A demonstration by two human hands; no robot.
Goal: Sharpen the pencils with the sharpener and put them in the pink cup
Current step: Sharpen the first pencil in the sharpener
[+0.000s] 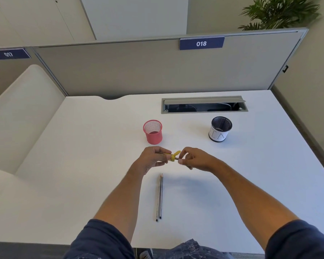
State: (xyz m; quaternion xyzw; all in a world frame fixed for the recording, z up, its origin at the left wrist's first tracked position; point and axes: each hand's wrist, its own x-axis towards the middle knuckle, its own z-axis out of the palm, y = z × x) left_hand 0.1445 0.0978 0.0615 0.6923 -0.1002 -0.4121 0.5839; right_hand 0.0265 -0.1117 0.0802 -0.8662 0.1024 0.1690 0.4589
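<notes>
Above the white desk [251,165], my two hands meet around a small yellow sharpener [174,157]. My left hand [153,158] pinches a pencil [164,153], whose thin shaft runs across its fingers into the sharpener. My right hand [194,160] pinches the sharpener from its right side. Most of the pencil is hidden by my fingers. Two more pencils [159,197] lie side by side on the desk just below my hands, tips pointing away from me. The pink mesh cup [152,132] stands upright just beyond my left hand, with no pencils showing in it.
A black mesh cup [220,129] wrapped in white paper stands to the right of the pink one. An open cable tray [204,106] is set into the desk behind the cups. A grey partition [157,71] closes off the back.
</notes>
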